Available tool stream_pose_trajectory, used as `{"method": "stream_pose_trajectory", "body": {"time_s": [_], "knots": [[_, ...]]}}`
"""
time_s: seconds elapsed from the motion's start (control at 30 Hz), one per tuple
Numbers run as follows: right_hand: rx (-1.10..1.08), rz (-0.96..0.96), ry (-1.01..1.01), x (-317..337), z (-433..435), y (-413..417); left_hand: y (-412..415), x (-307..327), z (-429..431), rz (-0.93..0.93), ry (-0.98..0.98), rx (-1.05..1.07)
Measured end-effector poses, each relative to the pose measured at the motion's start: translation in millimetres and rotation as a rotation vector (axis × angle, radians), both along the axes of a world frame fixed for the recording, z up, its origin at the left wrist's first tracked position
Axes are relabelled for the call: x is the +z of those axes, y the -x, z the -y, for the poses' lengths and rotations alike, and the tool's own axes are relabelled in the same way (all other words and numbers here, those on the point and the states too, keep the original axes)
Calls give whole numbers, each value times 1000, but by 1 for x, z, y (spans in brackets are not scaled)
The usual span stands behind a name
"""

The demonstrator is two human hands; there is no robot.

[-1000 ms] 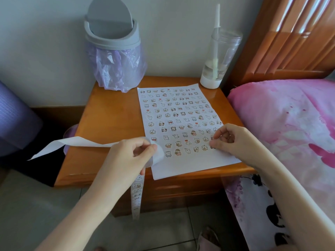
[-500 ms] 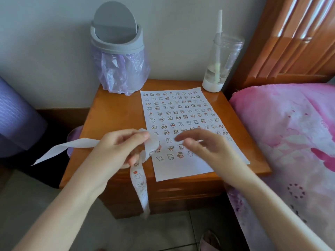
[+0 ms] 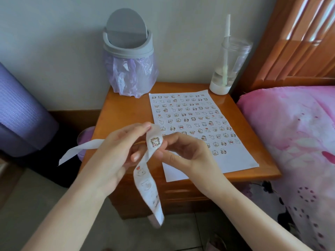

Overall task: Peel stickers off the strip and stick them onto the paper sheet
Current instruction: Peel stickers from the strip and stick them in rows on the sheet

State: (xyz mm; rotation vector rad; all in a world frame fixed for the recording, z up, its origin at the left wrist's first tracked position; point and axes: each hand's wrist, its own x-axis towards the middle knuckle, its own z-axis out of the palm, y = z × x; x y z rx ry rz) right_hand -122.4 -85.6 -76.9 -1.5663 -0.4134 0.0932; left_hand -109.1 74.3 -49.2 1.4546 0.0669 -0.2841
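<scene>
A white paper sheet [image 3: 241, 156] covered with several rows of small cartoon stickers lies on the wooden nightstand [image 3: 123, 109]. My left hand [image 3: 116, 151] holds the white sticker strip [image 3: 145, 182] folded over its fingers; a used tail of the strip trails left and a tail with stickers hangs down. One cartoon sticker [image 3: 155, 143] faces me at the bend. My right hand [image 3: 183, 153] has its thumb and curled fingers at that bend of the strip, beside the sticker. Whether the sticker's edge is lifted cannot be told.
A grey swing-lid bin [image 3: 127, 51] with a purple bag stands at the nightstand's back left. A clear cup with a straw [image 3: 227, 67] stands at the back right. A bed with pink bedding [image 3: 290, 134] is to the right, a purple object [image 3: 20, 109] to the left.
My right hand left the paper sheet and came left to the strip. My left hand lifted the strip and turned the bend with a sticker toward me.
</scene>
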Motion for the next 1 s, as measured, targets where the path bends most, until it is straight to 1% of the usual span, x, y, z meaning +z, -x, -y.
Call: {"method": "stream_pose_trajectory", "body": {"time_s": [0.07,0.13,0.27,0.37,0.5,0.6,0.73,0.87,1.0], "knots": [[9,-52,-89,1,0,-1,1,-1,1,19,-8,-25],[7,-60,-130,2,-1,-1,1,-3,0,51,-21,-49],[-57,-9,-75,0,-2,-2,-1,-6,-2,80,-35,-36],[-101,-16,-39,0,-2,-3,1,-5,0,104,-78,-55],[-114,-21,-78,6,-3,-5,0,-3,1,120,-115,-73],[-130,-58,-103,11,-4,-6,-2,-3,-1,164,-234,-154],[-193,-130,-145,15,-5,-6,-2,-2,-7,158,-206,-209],[-265,-146,-155,16,-6,-6,1,-1,1,215,-223,-220],[-262,-162,-140,14,-6,-5,5,-5,8,248,-262,-173]]}}
